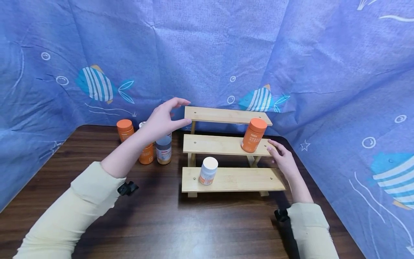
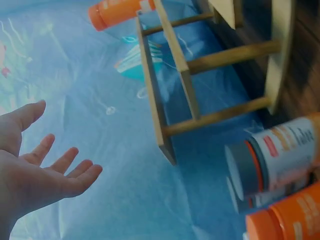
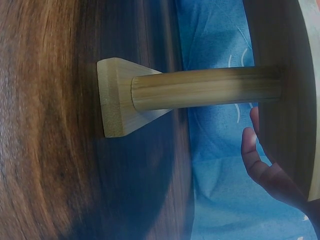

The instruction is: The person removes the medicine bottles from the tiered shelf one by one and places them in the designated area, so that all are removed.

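My left hand [image 1: 163, 120] is raised by the left end of the wooden three-step rack [image 1: 223, 145], thumb and fingers spread, holding nothing. In the left wrist view its palm [image 2: 35, 172] is bare. My right hand [image 1: 283, 158] is at the right end of the middle step, fingers loosely bent and holding nothing; whether they touch the wood I cannot tell. Just left of it an orange bottle [image 1: 254, 135] stands on that step. On the lowest step, near the left, stands a white bottle [image 1: 208, 171]. A step partly hides my right hand [image 3: 272, 175] in the right wrist view.
Left of the rack, on the dark wooden table [image 1: 194, 226], are orange bottles [image 1: 125, 129] and a grey-capped bottle [image 1: 164, 151], partly behind my left arm. A blue fish-print cloth [image 1: 194, 54] hangs close behind the rack and along the right side.
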Demonstrator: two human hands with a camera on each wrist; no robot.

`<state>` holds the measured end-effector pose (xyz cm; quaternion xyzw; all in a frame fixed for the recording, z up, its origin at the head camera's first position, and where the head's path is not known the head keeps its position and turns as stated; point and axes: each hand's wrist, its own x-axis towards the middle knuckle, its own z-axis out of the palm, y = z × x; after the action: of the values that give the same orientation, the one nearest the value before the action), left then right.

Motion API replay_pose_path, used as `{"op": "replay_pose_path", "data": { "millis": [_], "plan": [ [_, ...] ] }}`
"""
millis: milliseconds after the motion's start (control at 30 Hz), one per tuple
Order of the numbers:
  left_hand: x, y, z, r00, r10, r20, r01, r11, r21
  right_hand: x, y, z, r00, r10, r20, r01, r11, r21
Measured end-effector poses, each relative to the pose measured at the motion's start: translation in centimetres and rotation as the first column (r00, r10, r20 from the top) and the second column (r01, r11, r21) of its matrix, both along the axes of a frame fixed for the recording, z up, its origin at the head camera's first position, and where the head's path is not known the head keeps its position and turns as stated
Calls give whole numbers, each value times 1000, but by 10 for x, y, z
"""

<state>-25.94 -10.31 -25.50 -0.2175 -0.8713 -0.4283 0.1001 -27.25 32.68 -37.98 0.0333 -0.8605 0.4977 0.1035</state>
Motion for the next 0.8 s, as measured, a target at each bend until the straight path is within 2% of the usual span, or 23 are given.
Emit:
{"op": "replay_pose_path", "data": {
  "millis": [167, 267, 533, 667, 800],
  "plan": [
    [0, 12, 6, 999, -33, -19, 33, 999, 17, 11, -10, 13, 1000, 8, 4, -8, 1000, 0],
    [-1, 20, 8, 998, -55, -27, 56, 997, 48, 13, -12, 15, 1000, 6, 7, -6, 1000, 7],
    [-1, 41, 13, 994, -112, -7, 112, 982, 152, -1, 1, -2, 1000, -1, 7, 0, 1000, 19],
    [-3, 52, 14, 990, -141, -14, 141, 977, 161, -5, 4, -7, 1000, -10, 9, 9, 999, 35],
    [-5, 65, 13, 982, -187, -28, 190, 970, 151, -5, 4, -5, 1000, -16, 12, 16, 999, 29]
  ]
}}
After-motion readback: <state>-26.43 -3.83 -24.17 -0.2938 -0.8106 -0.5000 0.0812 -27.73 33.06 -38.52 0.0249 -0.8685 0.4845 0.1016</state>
